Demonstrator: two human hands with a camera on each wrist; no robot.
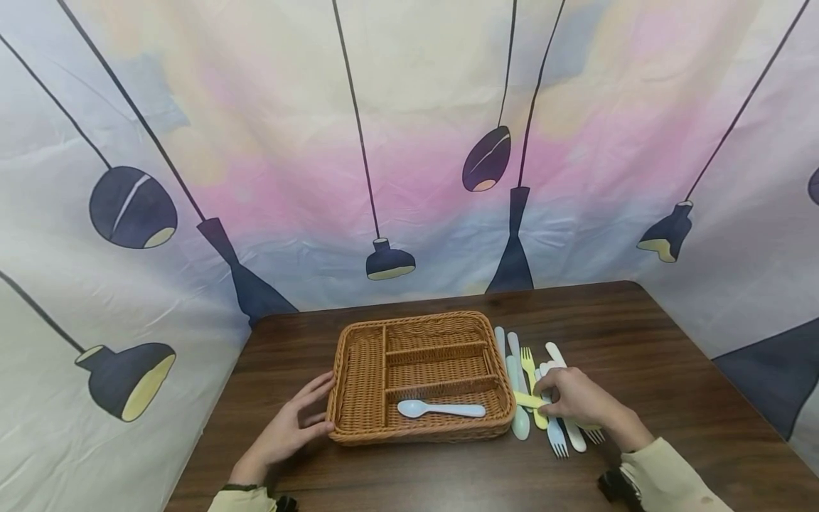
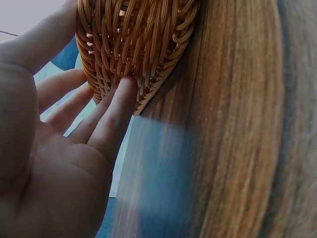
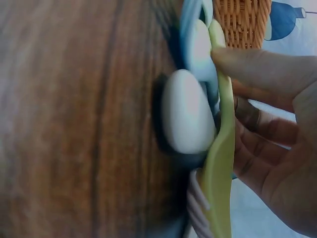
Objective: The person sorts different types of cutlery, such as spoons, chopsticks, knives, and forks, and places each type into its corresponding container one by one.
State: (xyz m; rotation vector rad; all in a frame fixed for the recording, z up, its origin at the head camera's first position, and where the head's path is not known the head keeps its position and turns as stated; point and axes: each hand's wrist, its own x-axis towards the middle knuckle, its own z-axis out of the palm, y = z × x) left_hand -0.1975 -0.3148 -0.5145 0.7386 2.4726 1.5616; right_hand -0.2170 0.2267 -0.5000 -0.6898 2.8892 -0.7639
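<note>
A brown wicker basket with several compartments stands on the table, a pale blue spoon lying in its front compartment. My left hand rests against the basket's left side, its fingertips touching the weave. To the basket's right, my right hand pinches a yellow spoon between thumb and fingers; the hand hides part of it in the head view. Beneath and around that hand lie a yellow fork, a pale blue fork, a pale green spoon and a white-handled utensil.
More pale handles lie close along the basket's right wall. Fork tines show below the right wrist. The dark wooden table ends at the back against a hanging cloth printed with lamps.
</note>
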